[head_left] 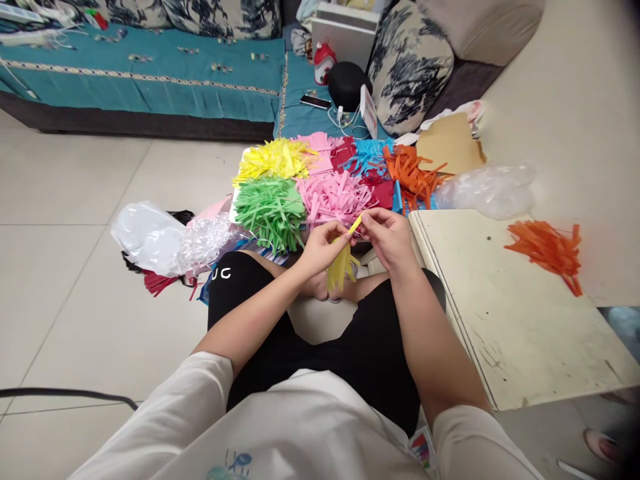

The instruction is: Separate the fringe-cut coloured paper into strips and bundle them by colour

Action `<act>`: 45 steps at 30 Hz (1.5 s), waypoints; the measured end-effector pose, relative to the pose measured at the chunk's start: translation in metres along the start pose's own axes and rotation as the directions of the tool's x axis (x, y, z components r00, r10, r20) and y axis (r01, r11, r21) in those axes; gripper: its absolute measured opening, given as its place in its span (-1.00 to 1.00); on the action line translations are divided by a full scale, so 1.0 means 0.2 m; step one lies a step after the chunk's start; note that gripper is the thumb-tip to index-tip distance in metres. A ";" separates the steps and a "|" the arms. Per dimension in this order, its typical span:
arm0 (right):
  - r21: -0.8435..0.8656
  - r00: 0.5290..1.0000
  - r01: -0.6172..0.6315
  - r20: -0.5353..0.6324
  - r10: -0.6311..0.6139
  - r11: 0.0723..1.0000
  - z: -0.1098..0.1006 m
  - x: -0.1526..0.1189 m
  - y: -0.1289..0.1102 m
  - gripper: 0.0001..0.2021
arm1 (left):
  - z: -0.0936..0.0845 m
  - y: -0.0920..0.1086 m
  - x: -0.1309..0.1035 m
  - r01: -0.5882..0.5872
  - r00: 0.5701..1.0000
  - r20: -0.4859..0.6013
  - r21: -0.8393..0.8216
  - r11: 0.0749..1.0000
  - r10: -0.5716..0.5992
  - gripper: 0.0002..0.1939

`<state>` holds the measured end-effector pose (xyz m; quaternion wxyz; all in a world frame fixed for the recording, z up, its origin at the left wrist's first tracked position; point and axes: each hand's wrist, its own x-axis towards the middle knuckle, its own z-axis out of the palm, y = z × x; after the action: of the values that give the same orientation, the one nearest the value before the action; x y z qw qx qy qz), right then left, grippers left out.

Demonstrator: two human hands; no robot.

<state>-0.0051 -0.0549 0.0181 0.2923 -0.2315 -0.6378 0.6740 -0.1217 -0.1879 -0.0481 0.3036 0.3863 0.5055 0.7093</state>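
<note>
A yellow fringed paper piece hangs over my lap, its top edge rolled into a narrow strip with the cut strips dangling down. My left hand pinches the lower left part of the rolled edge. At the upper right end of that roll, my right hand grips it between thumb and fingers. Just beyond my hands lie piles of fringed paper: yellow, green, pink, blue and orange.
A cream table at the right carries an orange fringed bundle. Clear plastic lies behind it. Left of my knees are a white plastic bag and crinkled wrap. A teal-covered sofa stands at the back.
</note>
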 end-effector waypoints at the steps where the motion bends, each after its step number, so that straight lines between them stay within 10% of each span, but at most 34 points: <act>1: -0.023 1.000 -0.007 0.016 0.007 1.000 0.00 0.00 0.00 -0.36 | 0.00 -0.01 0.00 0.006 1.000 -0.009 -0.009 1.000 -0.006 -0.43; 25: -0.257 0.984 0.166 -0.023 -0.178 0.952 0.04 -0.01 0.05 -0.41 | -0.02 0.01 -0.01 0.107 0.986 0.136 -0.066 0.992 -0.097 -0.47; 36: -0.261 0.978 0.198 -0.013 -0.208 0.945 0.13 -0.04 0.09 -0.44 | -0.04 0.05 -0.03 0.087 0.995 -0.056 0.133 0.987 -0.080 -0.37; 40: -0.413 0.940 0.241 -0.126 -0.317 0.878 -0.09 0.07 0.07 -0.58 | -0.08 0.02 -0.05 0.134 0.989 -0.082 0.165 0.977 -0.122 -0.40; 45: -0.714 0.866 -0.145 -0.426 -0.261 0.685 -0.80 0.21 -0.09 -0.70 | -0.08 0.00 -0.05 0.157 0.985 -0.094 0.151 0.976 -0.144 -0.46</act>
<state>0.0761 0.0894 0.0249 0.3519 -0.4716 -0.7612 0.2726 -0.1306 -0.2033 -0.0538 0.3040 0.3400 0.5999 0.6574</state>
